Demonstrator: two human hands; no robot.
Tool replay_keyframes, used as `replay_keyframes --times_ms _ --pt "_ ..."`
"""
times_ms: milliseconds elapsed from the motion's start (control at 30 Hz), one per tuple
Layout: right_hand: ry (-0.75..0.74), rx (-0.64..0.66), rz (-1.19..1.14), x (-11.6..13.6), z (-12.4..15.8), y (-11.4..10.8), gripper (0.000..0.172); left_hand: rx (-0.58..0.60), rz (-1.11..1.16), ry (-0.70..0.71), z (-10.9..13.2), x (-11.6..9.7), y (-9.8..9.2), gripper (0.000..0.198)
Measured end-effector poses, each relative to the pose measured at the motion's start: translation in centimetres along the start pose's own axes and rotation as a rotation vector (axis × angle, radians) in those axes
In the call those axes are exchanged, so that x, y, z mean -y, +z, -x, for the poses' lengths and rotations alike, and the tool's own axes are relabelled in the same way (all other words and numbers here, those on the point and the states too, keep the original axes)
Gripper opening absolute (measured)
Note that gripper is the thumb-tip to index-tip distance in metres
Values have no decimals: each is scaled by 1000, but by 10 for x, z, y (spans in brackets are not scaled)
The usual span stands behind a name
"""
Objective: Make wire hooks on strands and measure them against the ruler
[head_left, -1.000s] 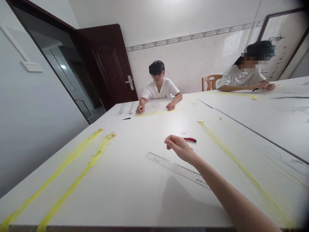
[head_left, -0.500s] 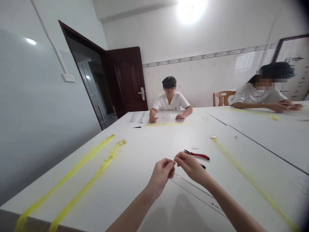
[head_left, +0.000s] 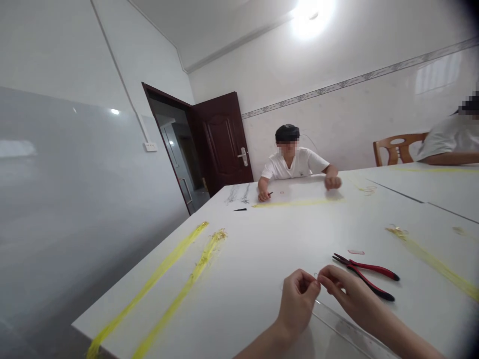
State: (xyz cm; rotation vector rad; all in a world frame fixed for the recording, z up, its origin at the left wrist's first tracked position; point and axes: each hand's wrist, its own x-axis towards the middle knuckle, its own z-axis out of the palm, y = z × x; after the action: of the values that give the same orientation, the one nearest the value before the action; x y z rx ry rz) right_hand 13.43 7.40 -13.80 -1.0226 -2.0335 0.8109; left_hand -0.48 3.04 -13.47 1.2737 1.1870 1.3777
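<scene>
My left hand [head_left: 298, 300] is closed in a pinch, thumb against forefinger. Its fingertips meet those of my right hand [head_left: 345, 287], which is pinched as well. A tiny thin loop, like fine wire [head_left: 316, 274], pokes up between the fingertips; the rest of it is hidden. Just beyond my right hand lies a pair of pliers [head_left: 374, 281] with red and black handles, jaws pointing left. Under my wrists a clear ruler-like strip [head_left: 339, 326] lies on the white table [head_left: 239, 279], partly covered by my right forearm.
Two bundles of yellow strands, one farther left [head_left: 160, 274] and one nearer [head_left: 179, 294], run along the table's left side. Another yellow bundle [head_left: 437, 264] lies at right. A small pinkish tag [head_left: 356, 252] sits behind the pliers. Opposite, a person [head_left: 294, 164] works; another sits far right.
My view has turned left, so the table and hands appear farther right and lower. Both hands stay pinched together. The person opposite has lifted one hand outward.
</scene>
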Motion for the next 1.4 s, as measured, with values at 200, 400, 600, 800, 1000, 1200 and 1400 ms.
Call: replay_keyframes --times_ms 200,400,600,800,1000,1200,1400 --pt "-20 85 -12 -8 1 5 21 -22 16 9 3 0 -3 23" --pt "-166 4 200 -7 4 3 19 -14 -34 28 5 -2 -5 18" --pt "-263 -72 249 15 9 -4 16 39 -18 26 4 -2 -7 22" --pt "-107 -13 183 23 10 -11 10 104 64 -30 1 -4 -10 25" --pt "-26 14 7 27 9 -14 9 129 151 -77 2 -6 -10 23" --pt "3 11 -98 30 7 -16 12 114 197 -88 2 -9 -10 22" --pt "-4 -3 -92 31 8 -15 11 131 157 -80 5 -10 -10 23"
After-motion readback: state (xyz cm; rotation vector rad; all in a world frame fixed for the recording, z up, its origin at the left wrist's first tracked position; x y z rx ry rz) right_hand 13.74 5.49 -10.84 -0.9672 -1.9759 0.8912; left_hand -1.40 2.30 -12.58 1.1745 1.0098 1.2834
